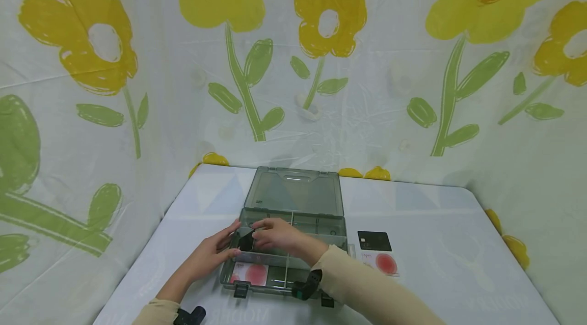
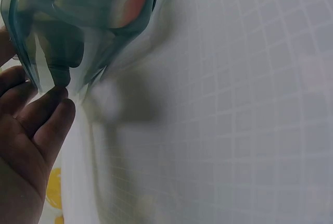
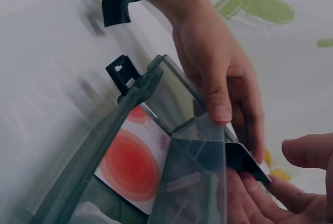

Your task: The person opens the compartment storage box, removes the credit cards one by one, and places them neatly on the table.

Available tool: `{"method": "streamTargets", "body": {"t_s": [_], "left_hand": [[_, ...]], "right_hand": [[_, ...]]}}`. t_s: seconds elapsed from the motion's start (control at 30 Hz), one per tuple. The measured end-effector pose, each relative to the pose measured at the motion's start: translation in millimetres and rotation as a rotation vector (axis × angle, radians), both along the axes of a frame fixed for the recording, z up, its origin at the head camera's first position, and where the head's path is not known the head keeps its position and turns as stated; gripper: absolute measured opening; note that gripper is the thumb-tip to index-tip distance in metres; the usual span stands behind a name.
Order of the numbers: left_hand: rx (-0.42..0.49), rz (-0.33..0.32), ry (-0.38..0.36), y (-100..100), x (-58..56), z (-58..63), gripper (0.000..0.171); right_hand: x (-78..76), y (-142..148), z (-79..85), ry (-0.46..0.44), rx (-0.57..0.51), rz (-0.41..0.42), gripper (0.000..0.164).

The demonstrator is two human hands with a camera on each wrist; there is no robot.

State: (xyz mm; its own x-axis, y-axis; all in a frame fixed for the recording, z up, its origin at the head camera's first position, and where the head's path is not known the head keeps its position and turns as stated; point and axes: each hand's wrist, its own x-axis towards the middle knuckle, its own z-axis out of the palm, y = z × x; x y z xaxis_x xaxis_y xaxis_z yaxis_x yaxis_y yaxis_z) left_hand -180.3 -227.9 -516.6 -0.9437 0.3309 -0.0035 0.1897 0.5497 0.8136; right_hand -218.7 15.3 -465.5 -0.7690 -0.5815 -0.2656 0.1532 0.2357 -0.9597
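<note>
A translucent grey-green compartment box (image 1: 293, 292) has its lid (image 1: 295, 191) tipped back. My left hand (image 1: 208, 259) rests at the box's left end, thumb at the rim and straight fingers along the outer wall; the left wrist view shows that hand (image 2: 31, 125) touching the wall from outside. My right hand (image 1: 277, 235) reaches into the middle left compartment, fingers against a black card (image 1: 246, 241) that stands tilted there. In the right wrist view the black card (image 3: 244, 161) lies against those fingers, with the thumb (image 3: 307, 151) held apart. A white card with a red circle (image 1: 256, 274) lies in the front left compartment.
On the table right of the box lie another black card (image 1: 374, 241) and a white card with a red circle (image 1: 386, 264). Two dark latches (image 1: 240, 290) hang open at the box's front. A flower-printed curtain (image 1: 367, 111) surrounds the white table (image 1: 440, 243).
</note>
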Motion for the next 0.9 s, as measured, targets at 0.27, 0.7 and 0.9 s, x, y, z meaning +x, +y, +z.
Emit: {"method": "streamTargets", "body": {"t_s": [0.27,0.7,0.9], "left_hand": [[-0.009,0.004,0.006,0,0.3,0.2,0.074],[-0.009,0.001,-0.005,0,-0.3,2.8,0.074],[-0.005,0.002,-0.017,0,-0.5,2.9,0.074]], "right_hand": [[5.3,-16,-10.4,0.035,-0.002,-0.101,0.038],[6.4,-23,-17.8,0.073,-0.006,-0.153,0.036],[6.7,-22,-16.6,0.054,-0.015,-0.152,0.036]]}}
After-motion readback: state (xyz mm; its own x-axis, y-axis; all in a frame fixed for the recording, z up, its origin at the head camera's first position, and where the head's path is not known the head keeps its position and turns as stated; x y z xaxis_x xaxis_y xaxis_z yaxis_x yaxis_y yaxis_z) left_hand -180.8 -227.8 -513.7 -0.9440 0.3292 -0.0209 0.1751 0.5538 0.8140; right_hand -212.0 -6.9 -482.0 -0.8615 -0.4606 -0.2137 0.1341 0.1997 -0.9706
